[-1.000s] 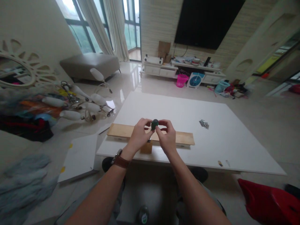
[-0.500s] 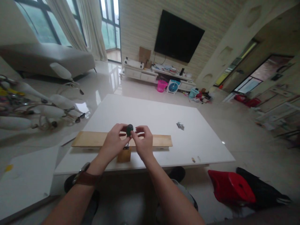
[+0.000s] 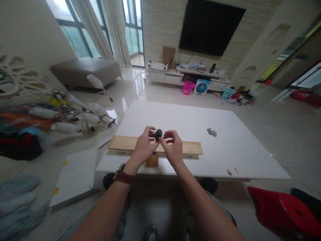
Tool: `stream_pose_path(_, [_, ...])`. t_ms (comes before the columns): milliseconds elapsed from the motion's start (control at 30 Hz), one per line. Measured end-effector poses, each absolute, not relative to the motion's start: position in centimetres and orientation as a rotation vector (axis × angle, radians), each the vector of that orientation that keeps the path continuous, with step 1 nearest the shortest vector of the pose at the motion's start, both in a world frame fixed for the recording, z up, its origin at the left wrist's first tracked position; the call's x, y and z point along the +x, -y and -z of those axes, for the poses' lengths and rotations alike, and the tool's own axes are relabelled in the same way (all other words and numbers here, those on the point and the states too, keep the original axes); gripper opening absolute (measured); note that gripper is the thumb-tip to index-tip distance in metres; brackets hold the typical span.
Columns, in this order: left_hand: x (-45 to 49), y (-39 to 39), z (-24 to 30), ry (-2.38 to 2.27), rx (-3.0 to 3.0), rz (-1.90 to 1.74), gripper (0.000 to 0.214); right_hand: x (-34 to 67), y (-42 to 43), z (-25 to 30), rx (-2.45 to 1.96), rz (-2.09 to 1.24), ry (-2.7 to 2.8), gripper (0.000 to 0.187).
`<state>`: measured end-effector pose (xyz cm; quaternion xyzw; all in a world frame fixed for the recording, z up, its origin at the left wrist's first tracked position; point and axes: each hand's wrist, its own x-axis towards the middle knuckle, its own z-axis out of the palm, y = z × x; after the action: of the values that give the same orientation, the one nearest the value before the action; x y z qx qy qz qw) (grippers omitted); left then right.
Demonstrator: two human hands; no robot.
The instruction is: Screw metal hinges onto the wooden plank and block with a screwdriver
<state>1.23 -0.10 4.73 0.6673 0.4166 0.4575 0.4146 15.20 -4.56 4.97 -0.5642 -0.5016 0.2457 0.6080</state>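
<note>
Over the near part of a white panel (image 3: 180, 117), both my hands are at a screwdriver with a rounded dark green handle (image 3: 158, 134). My left hand (image 3: 143, 144) pinches it from the left, thumb low on the handle. From the right, the thumb and finger of my right hand (image 3: 173, 147) close on its lower part, the other fingers curled. The tool stands upright with its tip hidden by my hands. Below it, a small metal piece (image 3: 155, 152) sits at the edge of a brown wooden block (image 3: 152, 160). Behind lies a long light wooden board (image 3: 122, 142).
Several flat metal pieces, perhaps hinges (image 3: 212, 132), lie on the panel at right. A small brown item (image 3: 229, 172) is near its front edge. A red stool (image 3: 281, 209) stands at lower right, a white board (image 3: 75, 174) at left, white lamp-like parts (image 3: 87, 117) beyond.
My view has turned left, so the room and panel appear further right. Both hands stay at the screwdriver, with only slight finger movement.
</note>
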Motion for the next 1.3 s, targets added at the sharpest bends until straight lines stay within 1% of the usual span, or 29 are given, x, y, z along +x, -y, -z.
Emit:
stream_pose_path(67, [1.15, 0.20, -5.08, -1.062, 1.739, -1.133, 0.039, 15.30, 4.51, -4.99, -1.311, -0.557, 1.149, 0.016])
stream_pose_path(167, [1.04, 0.42, -5.51, -1.068, 1.800, -1.123, 0.029, 15.38, 4.53, -5.07, -1.317, -0.564, 1.147, 0.012])
stream_pose_path(267, [1.06, 0.54, -5.53, -1.058, 1.804, -1.143, 0.020, 15.30, 4.68, -5.22, -1.313, -0.598, 1.165, 0.014])
stream_pose_path(333, [1.14, 0.53, -5.35, -1.039, 1.775, -1.141, 0.018, 15.23, 4.78, -5.31, -1.314, -0.610, 1.182, 0.020])
stream_pose_path(433, [1.25, 0.46, -5.07, -1.034, 1.709, -1.136, 0.021, 15.21, 4.78, -5.32, -1.315, -0.606, 1.192, 0.023])
stream_pose_path(600, [1.21, 0.44, -5.21, -1.068, 1.680, -1.134, 0.028, 15.37, 4.54, -5.11, -1.331, -0.551, 1.177, 0.014])
stream_pose_path(733, [1.22, 0.55, -5.54, -1.044, 1.767, -1.119, 0.027, 15.33, 4.64, -5.16, -1.322, -0.579, 1.194, 0.014])
stream_pose_path(833, [1.32, 0.55, -5.48, -1.048, 1.792, -1.146, 0.028, 15.27, 4.77, -5.28, -1.329, -0.568, 1.222, 0.017])
stream_pose_path(900, [1.36, 0.51, -5.32, -1.038, 1.773, -1.143, 0.026, 15.29, 4.75, -5.28, -1.337, -0.557, 1.223, 0.018])
stream_pose_path(1033, [1.34, 0.49, -5.10, -1.030, 1.701, -1.158, 0.024, 15.32, 4.52, -5.12, -1.339, -0.549, 1.176, 0.013])
stream_pose_path(1167, [1.34, 0.54, -5.21, -1.021, 1.680, -1.165, 0.023, 15.22, 4.49, -5.06, -1.329, -0.577, 1.182, 0.015])
stream_pose_path(1300, [1.34, 0.54, -5.38, -1.041, 1.750, -1.161, 0.033, 15.18, 4.58, -5.05, -1.330, -0.559, 1.208, 0.019])
